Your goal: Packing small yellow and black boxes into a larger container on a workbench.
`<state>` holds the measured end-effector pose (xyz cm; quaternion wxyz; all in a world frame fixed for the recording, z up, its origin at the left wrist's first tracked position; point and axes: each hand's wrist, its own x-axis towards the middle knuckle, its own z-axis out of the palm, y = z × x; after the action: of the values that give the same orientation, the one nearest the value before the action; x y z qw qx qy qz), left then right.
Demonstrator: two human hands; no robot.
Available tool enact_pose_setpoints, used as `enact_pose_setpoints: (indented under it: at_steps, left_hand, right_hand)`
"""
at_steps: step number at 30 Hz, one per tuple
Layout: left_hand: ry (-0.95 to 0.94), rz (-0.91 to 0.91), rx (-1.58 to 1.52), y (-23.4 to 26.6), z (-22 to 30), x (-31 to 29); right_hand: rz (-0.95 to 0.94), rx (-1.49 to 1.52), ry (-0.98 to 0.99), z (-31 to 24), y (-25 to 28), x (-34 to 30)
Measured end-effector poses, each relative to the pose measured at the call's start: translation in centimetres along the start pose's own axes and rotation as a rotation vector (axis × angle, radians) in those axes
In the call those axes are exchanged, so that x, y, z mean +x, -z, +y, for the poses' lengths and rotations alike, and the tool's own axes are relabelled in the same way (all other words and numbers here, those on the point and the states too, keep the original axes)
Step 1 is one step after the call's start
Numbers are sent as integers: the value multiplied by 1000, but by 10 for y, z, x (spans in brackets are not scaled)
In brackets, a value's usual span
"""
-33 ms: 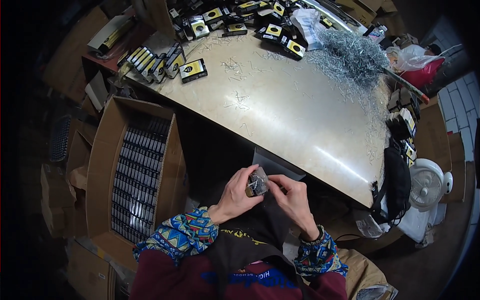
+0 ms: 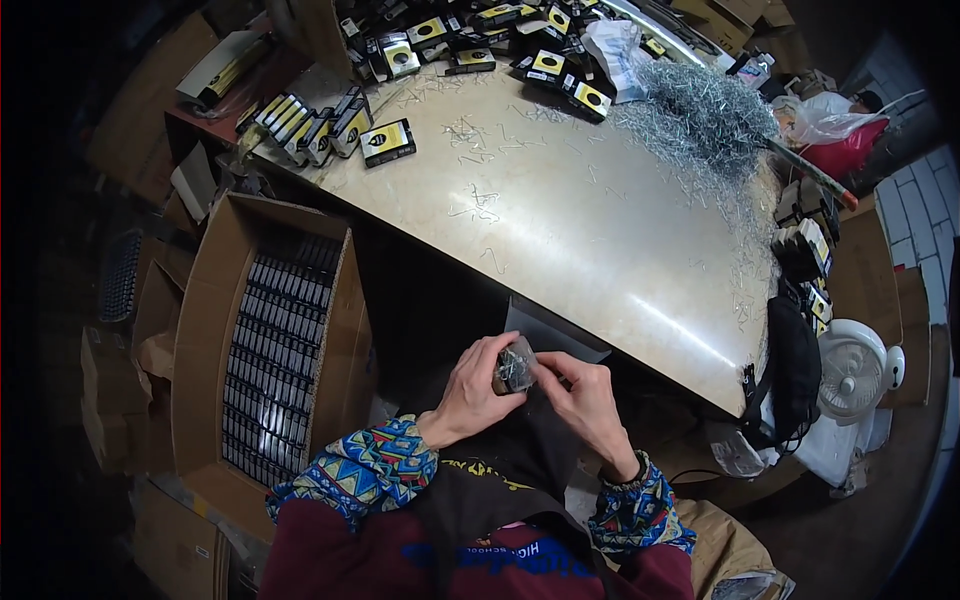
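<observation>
Over my lap, in front of the table's near edge, my left hand (image 2: 472, 386) is wrapped round a small open box (image 2: 513, 370). Silvery bits of bent wire show inside it, and cloudy clear plastic sticks out at its right side. At that plastic, the thumb and forefinger of my right hand (image 2: 583, 397) are pinched together on its edge. How much of the plastic lies between them is hidden. Patterned blue cuffs cover both wrists.
A heap of bent wire pieces (image 2: 705, 112) lies at the table's (image 2: 600, 235) far right. Black-and-yellow boxes (image 2: 388, 142) crowd its far side. Left of me stands a carton (image 2: 203, 380) packed with rows of small boxes. A white fan (image 2: 852, 370) is at the right.
</observation>
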<state>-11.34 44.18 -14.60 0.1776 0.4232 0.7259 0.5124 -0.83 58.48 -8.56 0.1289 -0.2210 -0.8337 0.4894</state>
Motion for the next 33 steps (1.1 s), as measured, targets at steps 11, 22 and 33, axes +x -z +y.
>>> enact_pose_setpoints:
  at_steps: [11,22,33]
  left_hand:
    - [28,37,144,9,12,17]
    - [-14,156,237,8,20,20]
    - [-57,167,313,10,25,21]
  right_hand:
    - [69,256,-51,0,0,8]
    - [256,13,110,11,-17,19]
    - [326,-101,255,8,-23,24]
